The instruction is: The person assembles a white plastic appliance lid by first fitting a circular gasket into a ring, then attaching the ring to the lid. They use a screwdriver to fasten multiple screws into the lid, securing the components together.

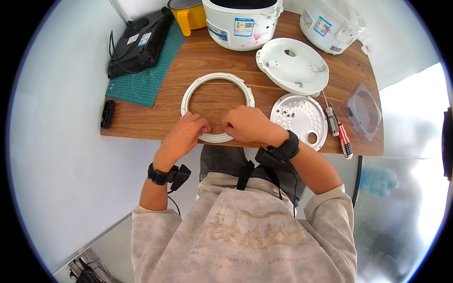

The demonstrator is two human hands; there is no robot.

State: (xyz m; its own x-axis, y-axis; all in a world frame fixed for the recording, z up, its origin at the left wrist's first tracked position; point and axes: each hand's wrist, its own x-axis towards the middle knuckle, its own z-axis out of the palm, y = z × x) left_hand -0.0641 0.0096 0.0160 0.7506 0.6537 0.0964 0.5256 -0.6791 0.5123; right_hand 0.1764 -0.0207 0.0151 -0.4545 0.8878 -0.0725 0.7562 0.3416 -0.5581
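Observation:
A white plastic ring (214,76) lies flat near the table's front edge. My left hand (186,132) is closed on the ring's near left side, fingers curled and thumb turned inward. On its near right side my right hand (249,123) is also closed, its fingertips bent down and partly hidden by the back of the hand. To the right, a round perforated metal plate (302,125) holds several small dark screws (285,113). Behind the plate lies a white rice cooker lid shell (292,63) with a few small metal parts in it.
A white rice cooker body (243,28) and another cooker (332,23) stand at the back. Two screwdrivers (345,141) and a clear plastic tray (363,115) lie right. At left are a green cutting mat (146,87), a black appliance (141,47), a yellow pitcher (188,19) and a black case (107,114).

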